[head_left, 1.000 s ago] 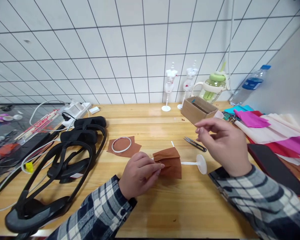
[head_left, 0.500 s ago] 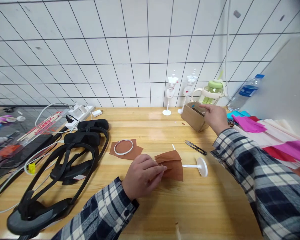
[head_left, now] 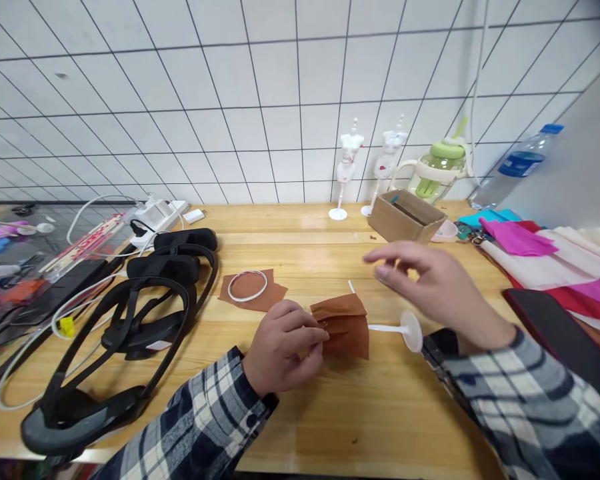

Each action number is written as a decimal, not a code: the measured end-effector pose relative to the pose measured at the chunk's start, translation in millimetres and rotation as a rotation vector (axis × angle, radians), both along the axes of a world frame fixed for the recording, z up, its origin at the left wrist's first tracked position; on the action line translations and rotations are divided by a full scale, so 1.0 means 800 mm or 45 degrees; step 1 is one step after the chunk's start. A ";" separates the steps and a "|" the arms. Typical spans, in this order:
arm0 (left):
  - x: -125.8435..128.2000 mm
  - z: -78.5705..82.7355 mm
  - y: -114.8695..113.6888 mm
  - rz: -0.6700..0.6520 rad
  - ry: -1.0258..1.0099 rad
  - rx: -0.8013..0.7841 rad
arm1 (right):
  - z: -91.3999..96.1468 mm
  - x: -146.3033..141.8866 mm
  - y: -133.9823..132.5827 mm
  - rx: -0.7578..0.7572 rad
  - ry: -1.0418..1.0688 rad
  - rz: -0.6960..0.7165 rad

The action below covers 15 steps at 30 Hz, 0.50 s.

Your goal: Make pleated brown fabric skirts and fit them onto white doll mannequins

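My left hand (head_left: 280, 347) rests on the wooden table (head_left: 330, 413) and pinches the left edge of a pleated brown paper piece (head_left: 347, 327). The paper is wrapped around a small white stand (head_left: 411, 330) that lies on its side. My right hand (head_left: 430, 283) hovers above the table just right of the paper, with thumb and fingers drawn together in a pinch. It is slightly blurred, and I cannot see whether anything is between the fingertips. A small open cardboard box (head_left: 403, 223) stands behind it.
A white ring (head_left: 247, 285) lies on brown paper scraps to the left. Black headsets with cables (head_left: 145, 313) fill the left side. Two tiny white mannequins (head_left: 347, 160), a green cup (head_left: 437, 170) and a water bottle (head_left: 517, 167) stand by the tiled wall. Coloured tissue sheets (head_left: 555, 260) lie right.
My right hand reached back to the cardboard box, then came forward again and now hovers near the brown paper. My left hand has kept its pinch on the paper.
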State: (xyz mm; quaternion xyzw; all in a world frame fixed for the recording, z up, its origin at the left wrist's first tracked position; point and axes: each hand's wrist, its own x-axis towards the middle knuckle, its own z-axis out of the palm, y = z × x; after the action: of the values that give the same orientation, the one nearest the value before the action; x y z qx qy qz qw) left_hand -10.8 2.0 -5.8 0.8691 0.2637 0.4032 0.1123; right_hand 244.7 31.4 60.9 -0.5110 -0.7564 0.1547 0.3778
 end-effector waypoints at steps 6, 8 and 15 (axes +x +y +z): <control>0.004 0.002 0.001 0.023 0.008 0.021 | -0.026 -0.049 -0.049 -0.036 0.141 0.443; 0.004 0.004 0.001 0.021 0.007 0.031 | -0.035 -0.048 -0.047 -0.097 0.139 0.490; 0.003 0.007 0.002 -0.032 -0.017 0.036 | -0.044 -0.048 -0.046 -0.273 0.084 0.535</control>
State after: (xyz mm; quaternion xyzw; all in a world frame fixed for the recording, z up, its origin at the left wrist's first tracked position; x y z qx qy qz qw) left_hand -8.2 3.2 -0.5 0.8711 0.2464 0.4112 0.1066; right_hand 205.9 -5.0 25.8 -0.3743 -0.8126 0.3258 0.3056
